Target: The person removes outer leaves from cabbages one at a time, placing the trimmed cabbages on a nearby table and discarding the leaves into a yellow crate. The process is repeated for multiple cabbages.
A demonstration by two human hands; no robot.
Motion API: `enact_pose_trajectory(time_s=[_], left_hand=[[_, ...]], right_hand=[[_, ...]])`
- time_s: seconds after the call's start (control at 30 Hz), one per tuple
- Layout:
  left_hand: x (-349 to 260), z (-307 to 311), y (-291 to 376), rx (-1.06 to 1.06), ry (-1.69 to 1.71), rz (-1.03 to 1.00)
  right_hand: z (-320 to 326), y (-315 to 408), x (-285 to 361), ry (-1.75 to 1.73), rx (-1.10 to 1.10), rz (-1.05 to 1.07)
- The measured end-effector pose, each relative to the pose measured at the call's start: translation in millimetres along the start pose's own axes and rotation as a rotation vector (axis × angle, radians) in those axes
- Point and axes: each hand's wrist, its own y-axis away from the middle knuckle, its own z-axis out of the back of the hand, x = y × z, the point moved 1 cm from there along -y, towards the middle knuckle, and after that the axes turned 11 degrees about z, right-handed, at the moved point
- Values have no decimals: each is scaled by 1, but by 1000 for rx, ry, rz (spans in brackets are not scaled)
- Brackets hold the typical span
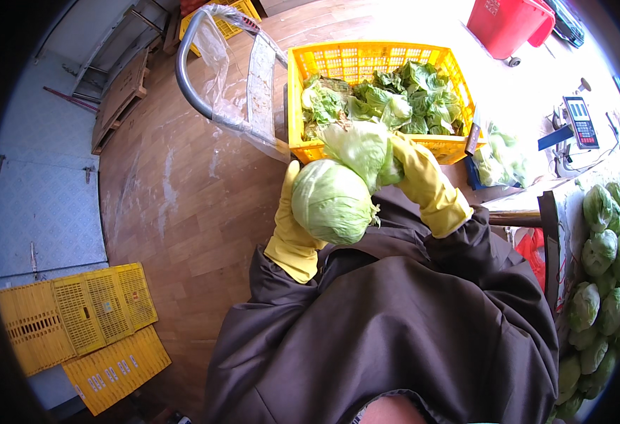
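Both my hands wear yellow rubber gloves. My left hand [295, 233] cups a round, pale green head of lettuce or cabbage [332, 202] from its left side and below. My right hand [424, 177] grips loose outer leaves [360, 148] at the upper right of the head; the leaves touch it. Just beyond my hands stands a yellow plastic crate [371, 50] with loose green leaves [389, 103] lying inside, some wilted or browned. A knife with a brown handle [472, 139] rests at the crate's right corner.
A metal hand-truck handle [183, 69] wrapped in plastic film stands left of the crate. At right are a bag of vegetables [503, 159], a scale display [581, 122] and many green heads [600, 252]. Yellow crates [95, 307] stand lower left, a wooden pallet [122, 100] upper left, a red bin [506, 24] upper right.
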Motion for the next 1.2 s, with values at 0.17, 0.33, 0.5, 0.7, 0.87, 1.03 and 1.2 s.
enact_pose_trajectory(time_s=[0.17,0.33,0.5,0.7,0.87,1.03,1.2], left_hand=[[5,-3,-2,-123,-48,66],[8,-13,-6,-108,-142,89],[12,-20,-2,-82,-253,-1],[17,-8,-2,-67,-347,-66],[12,11,-4,217,71,36],[10,24,-5,291,268,111],[7,19,-3,447,365,134]], right_hand=[[10,-6,40,-1214,-29,-835],[-9,-15,56,-454,-118,-251],[-35,-3,29,-1260,-693,-722],[-41,-5,26,-1668,-1076,-998],[-33,3,17,-1531,-683,-782],[-18,0,14,-2822,-528,-721],[27,-19,23,-2367,-658,-596]])
